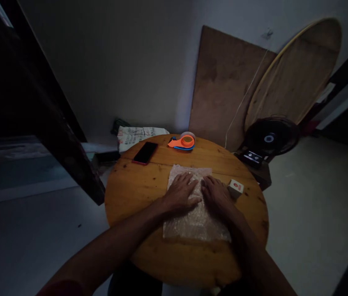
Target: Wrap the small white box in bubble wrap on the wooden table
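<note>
A sheet of clear bubble wrap (197,224) lies flat on the round wooden table (130,185). My left hand (181,192) rests on its upper left part, fingers spread and holding nothing. On the right part of the sheet lies my right hand (217,193), its fingers stretched forward and apart from the left hand. Just right of my right hand stands a small white box (236,188) with a red mark. An orange and blue tape dispenser (184,142) sits near the far edge. Left of it is a dark-screened phone (145,153) with a red edge.
Behind the table's far left edge is a white printed sack (130,137). A black fan (269,137) stands beyond the right edge. A brown board (223,82) and a round wooden top (297,74) lean against the wall, a thin cord hanging before them.
</note>
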Available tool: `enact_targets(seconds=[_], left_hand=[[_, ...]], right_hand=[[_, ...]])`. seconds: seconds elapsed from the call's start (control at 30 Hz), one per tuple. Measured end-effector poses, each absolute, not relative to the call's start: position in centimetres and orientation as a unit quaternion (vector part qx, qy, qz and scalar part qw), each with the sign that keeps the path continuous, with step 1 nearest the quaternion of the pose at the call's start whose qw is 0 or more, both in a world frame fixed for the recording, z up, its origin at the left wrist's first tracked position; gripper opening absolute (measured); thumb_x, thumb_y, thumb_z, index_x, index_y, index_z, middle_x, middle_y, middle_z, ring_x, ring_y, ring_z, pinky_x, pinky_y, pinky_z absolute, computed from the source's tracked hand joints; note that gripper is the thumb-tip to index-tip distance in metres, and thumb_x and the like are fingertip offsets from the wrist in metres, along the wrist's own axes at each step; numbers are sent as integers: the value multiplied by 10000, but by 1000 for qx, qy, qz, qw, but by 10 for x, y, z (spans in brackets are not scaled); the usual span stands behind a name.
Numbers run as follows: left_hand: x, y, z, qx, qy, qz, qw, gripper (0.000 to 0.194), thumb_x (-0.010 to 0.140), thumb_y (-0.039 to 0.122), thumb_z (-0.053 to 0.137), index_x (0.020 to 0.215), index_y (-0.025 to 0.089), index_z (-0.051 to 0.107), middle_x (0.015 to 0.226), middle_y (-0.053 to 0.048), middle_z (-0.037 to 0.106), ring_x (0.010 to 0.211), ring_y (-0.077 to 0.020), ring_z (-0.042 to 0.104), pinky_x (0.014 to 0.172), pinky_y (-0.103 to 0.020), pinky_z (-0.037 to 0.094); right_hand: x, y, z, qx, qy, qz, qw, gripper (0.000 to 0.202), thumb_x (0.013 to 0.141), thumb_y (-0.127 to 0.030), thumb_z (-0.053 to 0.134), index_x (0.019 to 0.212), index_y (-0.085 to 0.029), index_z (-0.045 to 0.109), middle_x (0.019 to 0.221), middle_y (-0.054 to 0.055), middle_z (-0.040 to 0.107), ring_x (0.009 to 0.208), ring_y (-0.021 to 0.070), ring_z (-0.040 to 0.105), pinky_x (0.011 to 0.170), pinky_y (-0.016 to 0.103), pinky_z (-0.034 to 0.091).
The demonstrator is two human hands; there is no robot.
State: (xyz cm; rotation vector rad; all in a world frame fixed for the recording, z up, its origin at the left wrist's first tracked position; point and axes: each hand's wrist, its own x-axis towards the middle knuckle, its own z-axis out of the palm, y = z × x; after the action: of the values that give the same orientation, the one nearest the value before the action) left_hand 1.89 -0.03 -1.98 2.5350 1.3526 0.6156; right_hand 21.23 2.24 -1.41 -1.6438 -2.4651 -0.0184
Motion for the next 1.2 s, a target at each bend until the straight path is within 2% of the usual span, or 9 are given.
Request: enact_targets(seconds=[0.1, 0.3, 0.43, 0.6, 0.8, 1.0, 1.07, 1.2], left_hand=[[16, 2, -27, 853, 480, 172, 113, 768, 793, 646, 507, 1408, 203, 392, 1533, -165, 260, 1425, -377, 165, 1132, -556, 122], [17, 5, -36, 831, 519, 164, 114, 920, 709, 771, 480, 1439, 224, 355, 1544, -180, 224, 1422, -438, 99, 1112, -610, 62], [17, 8, -39, 816, 540, 173, 116, 1022, 632, 816, 509, 1444, 219, 345, 1540, -188, 229, 1415, -455, 103, 1105, -615, 68], [15, 9, -38, 802, 557, 177, 119, 1121, 559, 870, 498, 1439, 190, 354, 1524, -209, 250, 1405, -464, 133, 1107, -588, 122], [16, 9, -34, 798, 574, 150, 104, 1114, 556, 898, 453, 1437, 224, 351, 1526, -182, 259, 1416, -427, 143, 1124, -557, 111], [12, 8, -30, 798, 580, 123, 105, 1145, 533, 912, 457, 1451, 243, 316, 1546, -176, 219, 1425, -435, 80, 1109, -584, 92], [10, 9, -30, 792, 589, 122, 103, 1087, 598, 883, 440, 1457, 230, 302, 1544, -177, 226, 1427, -423, 91, 1101, -584, 113], [5, 12, -31, 767, 623, 139, 66, 818, 811, 740, 318, 1423, 199, 358, 1512, -171, 306, 1413, -361, 202, 1100, -528, 169]], right_hand=[[210, 21, -15, -561, -821, -28, 99, 393, 955, -304, 361, 1294, -157, 493, 1355, 140, 494, 1168, 262, 484, 953, 386, 346], [201, 21, -16, -574, -813, -78, 61, 385, 959, -345, 365, 1264, -159, 507, 1355, 142, 496, 1152, 288, 479, 921, 409, 346], [204, 26, -18, -561, -822, -88, 37, 414, 961, -344, 362, 1306, -140, 463, 1390, 145, 474, 1246, 286, 414, 974, 406, 309], [207, 40, -10, -560, -825, -71, 16, 372, 964, -373, 371, 1227, -162, 527, 1270, 129, 565, 1156, 264, 494, 915, 377, 330], [186, 60, -2, -591, -799, -105, -33, 343, 956, -368, 388, 1022, -145, 640, 1047, 139, 646, 992, 259, 557, 843, 362, 321], [179, 49, -20, -618, -774, -130, 50, 317, 967, -344, 356, 1069, -155, 590, 1098, 117, 608, 1020, 245, 514, 827, 336, 315], [182, 46, -24, -620, -773, -120, 62, 303, 967, -349, 361, 1076, -170, 580, 1131, 103, 598, 1033, 237, 509, 825, 329, 316], [186, 47, -27, -628, -767, -110, 74, 319, 961, -371, 373, 1123, -173, 564, 1219, 110, 571, 1092, 245, 489, 857, 343, 306]])
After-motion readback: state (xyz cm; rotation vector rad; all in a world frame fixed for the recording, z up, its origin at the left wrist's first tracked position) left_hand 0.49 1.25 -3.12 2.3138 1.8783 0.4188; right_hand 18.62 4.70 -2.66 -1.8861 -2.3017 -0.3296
